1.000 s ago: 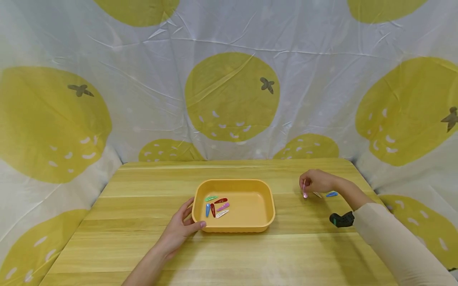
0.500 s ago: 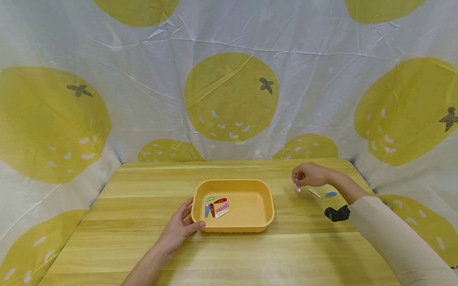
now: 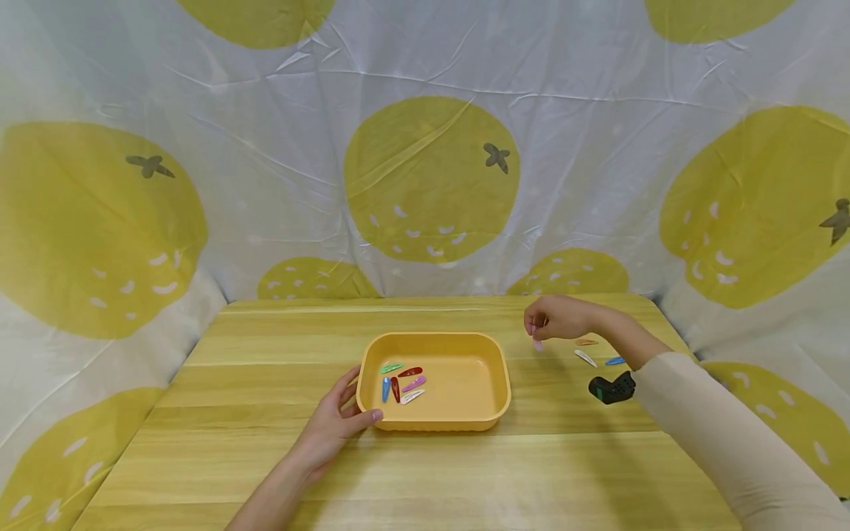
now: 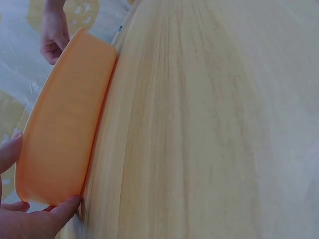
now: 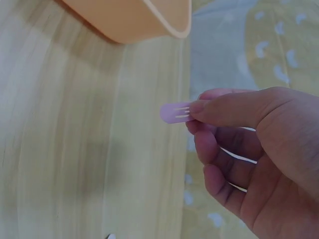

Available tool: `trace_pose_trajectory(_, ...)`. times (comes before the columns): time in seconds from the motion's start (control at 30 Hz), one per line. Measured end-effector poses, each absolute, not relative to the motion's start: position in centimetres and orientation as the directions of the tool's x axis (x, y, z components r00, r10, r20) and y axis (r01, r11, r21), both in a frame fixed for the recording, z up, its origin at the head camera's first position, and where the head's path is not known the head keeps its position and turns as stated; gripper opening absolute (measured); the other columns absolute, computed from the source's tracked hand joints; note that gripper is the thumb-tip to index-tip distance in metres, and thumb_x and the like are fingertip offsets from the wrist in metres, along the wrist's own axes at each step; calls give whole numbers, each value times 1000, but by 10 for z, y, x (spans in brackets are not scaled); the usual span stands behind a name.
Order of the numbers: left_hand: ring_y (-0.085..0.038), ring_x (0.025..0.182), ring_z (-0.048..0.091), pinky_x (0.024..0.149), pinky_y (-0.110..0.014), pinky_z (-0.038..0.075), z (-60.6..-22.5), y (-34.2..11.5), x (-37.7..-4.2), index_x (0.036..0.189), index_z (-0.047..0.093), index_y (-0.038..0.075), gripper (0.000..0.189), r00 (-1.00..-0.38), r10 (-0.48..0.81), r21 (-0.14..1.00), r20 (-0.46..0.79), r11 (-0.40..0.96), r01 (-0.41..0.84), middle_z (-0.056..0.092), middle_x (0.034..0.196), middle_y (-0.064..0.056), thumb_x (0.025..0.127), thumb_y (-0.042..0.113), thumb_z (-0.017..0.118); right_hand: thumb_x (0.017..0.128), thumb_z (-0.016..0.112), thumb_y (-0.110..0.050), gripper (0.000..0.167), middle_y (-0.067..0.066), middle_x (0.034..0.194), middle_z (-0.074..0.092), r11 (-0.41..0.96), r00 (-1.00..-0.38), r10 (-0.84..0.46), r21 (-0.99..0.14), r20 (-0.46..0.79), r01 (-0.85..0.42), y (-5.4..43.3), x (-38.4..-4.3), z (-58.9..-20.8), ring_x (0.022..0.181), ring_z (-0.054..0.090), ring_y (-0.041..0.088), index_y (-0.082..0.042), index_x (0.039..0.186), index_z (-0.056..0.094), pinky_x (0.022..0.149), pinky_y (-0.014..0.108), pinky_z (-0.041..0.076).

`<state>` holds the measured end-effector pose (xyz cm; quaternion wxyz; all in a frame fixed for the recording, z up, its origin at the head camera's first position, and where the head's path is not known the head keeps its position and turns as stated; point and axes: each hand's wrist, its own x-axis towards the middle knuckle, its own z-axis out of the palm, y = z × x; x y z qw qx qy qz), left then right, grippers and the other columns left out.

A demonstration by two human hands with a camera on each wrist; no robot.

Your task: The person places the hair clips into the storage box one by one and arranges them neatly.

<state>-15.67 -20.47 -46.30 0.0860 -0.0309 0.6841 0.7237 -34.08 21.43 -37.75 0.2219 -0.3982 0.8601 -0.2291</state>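
— Where's your left hand [image 3: 330, 429]?
— Near side, my fingers resting straight against the yellow tray [image 3: 494, 369] (clips lie inside).
— And farther off?
— My right hand [image 3: 554, 318] pinches a pink hair clip [image 3: 536, 343], lifted above the table [image 3: 265, 457], right of the tray.

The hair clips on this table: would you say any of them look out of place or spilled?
Nothing looks spilled. Five clips lie in the yellow tray, three lie loose on the table right of it, and the right hand pinches a pink clip.
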Motion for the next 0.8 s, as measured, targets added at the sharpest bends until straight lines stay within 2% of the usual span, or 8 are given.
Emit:
trace_pose_trajectory(0.2, -47, 135, 48, 96, -40, 54, -461, -204, -155, 163, 27, 9, 86, -983, 83, 985, -162, -44, -166, 33, 160, -28, 92, -5, 74, 99, 63, 1, 12, 7, 81, 72, 570, -566, -799, -558, -204, -603, 202, -341, -372, 65, 53, 12, -6, 89, 66, 62, 29, 42)
trace_pose_trajectory(0.5, -48, 136, 47, 97, -42, 54, -459, -203, -155, 163, 26, 9, 87, -983, 75, 984, -167, -47, -170, 32, 161, -28, 92, -6, 74, 100, 64, -2, 13, -1, 79, 72, 580, -556, -800, -530, -226, -619, 185, -344, -368, 64, 52, 11, -9, 89, 65, 63, 30, 42)
trace_pose_trajectory(0.8, -48, 135, 47, 96, -42, 54, -459, -202, -155, 162, 27, 9, 86, -984, 71, 984, -163, -55, -167, 32, 161, -28, 92, -8, 73, 100, 63, -1, 12, 1, 83, 72, 553, -517, -823, -531, -233, -642, 167, -342, -361, 62, 49, 11, -7, 90, 64, 61, 29, 41)
